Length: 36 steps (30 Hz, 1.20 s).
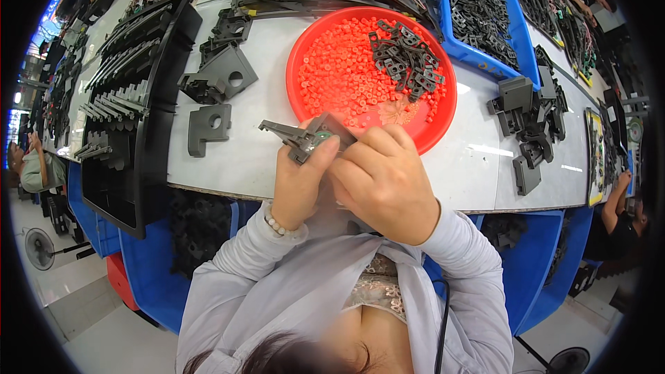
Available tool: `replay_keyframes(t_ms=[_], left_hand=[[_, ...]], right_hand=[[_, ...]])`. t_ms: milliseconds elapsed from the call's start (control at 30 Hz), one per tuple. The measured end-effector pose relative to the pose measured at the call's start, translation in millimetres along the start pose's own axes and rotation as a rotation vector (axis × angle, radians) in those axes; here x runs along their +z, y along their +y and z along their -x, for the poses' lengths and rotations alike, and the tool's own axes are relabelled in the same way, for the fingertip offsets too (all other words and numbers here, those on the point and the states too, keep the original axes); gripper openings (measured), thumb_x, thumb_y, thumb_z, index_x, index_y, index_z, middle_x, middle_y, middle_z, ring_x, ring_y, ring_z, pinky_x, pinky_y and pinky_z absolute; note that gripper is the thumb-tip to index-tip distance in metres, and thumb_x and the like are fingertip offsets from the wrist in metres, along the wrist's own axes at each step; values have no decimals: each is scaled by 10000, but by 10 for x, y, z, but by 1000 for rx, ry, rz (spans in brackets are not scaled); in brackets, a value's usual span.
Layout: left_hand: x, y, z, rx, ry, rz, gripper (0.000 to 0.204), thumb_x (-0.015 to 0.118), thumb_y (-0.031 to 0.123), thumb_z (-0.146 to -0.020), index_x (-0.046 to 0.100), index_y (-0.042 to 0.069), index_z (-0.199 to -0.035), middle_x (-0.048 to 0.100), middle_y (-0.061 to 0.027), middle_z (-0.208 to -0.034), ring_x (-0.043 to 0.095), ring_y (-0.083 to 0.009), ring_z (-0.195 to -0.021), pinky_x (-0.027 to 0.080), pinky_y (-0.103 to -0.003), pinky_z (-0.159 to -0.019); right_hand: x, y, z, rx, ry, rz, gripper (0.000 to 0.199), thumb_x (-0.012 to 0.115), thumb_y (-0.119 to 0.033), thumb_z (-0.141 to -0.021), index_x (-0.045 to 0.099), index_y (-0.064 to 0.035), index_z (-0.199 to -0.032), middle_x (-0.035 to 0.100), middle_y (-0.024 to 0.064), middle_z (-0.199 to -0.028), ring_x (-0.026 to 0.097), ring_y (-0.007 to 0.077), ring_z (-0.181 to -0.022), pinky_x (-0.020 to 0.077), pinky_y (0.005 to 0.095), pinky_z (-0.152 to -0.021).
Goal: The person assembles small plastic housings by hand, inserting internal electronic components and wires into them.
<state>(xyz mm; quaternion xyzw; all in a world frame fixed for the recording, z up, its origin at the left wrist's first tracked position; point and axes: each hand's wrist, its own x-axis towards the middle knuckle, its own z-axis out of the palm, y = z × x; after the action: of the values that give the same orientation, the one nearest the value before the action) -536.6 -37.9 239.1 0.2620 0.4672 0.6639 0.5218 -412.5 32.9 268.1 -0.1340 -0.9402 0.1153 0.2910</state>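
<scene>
In front of me, over the table's near edge, my left hand [299, 183] is closed around a dark grey plastic housing [332, 127] with a pointed arm sticking out to the left. A small green spot shows on it beside my thumb. My right hand [384, 180] presses against the housing's right side with curled fingers; whether a small piece is pinched there is hidden. Just beyond both hands sits a round red tray [296, 97] of small orange-red plastic rings [332, 62]. Small black plastic clips [405, 59] are heaped in its right part.
Loose grey housings [209, 130] lie left of the red tray, and a stack of similar parts [530, 121] lies right. A black rack [183, 48] of long parts stands far left. A blue bin [530, 62] of black parts is back right. Blue crates [156, 270] stand below the table.
</scene>
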Motion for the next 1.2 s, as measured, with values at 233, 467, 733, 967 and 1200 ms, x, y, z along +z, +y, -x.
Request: replay_keyframes(t_ms=[233,467,733,967,1200], left_hand=[[20,33,-7,12,61,23,372,475,175,-894,452,-45,-1194,599,-183,-1037,614,-205,-879,504,-312,-778],[-55,-11,-35,-45,34,120,376,460,177,-909,411,-42,-1211,588,-236,-1065,630,-279,-914,526,-364,-802],[-46,-66,-20,11,40,136,252,518,76,-889,528,-33,-1116,617,-96,-988,590,-131,-877,480,-274,-787],[5,-18,0,28,57,0,389,496,185,-882,455,-41,-1197,598,-143,-993,597,-165,-845,501,-286,-759],[-31,-23,-22,-21,65,72,395,463,199,-889,439,-41,-1202,601,-192,-1036,613,-213,-888,510,-323,-776]], right_hand=[[22,42,-5,-10,62,-197,141,600,-113,-649,583,-39,-767,546,43,-727,514,217,-735,415,346,-674],[-169,144,98,214,157,-216,195,677,-36,-611,622,-43,-799,568,41,-776,529,229,-767,425,362,-681],[-9,16,14,60,43,-36,122,638,-65,-597,568,-59,-696,510,38,-746,511,217,-756,407,367,-692],[74,22,-35,70,57,-70,104,600,-96,-621,552,-52,-701,476,50,-722,492,214,-755,403,364,-712],[56,-10,15,-7,-80,-16,176,580,-117,-661,595,-35,-815,497,41,-758,487,221,-765,400,396,-750]])
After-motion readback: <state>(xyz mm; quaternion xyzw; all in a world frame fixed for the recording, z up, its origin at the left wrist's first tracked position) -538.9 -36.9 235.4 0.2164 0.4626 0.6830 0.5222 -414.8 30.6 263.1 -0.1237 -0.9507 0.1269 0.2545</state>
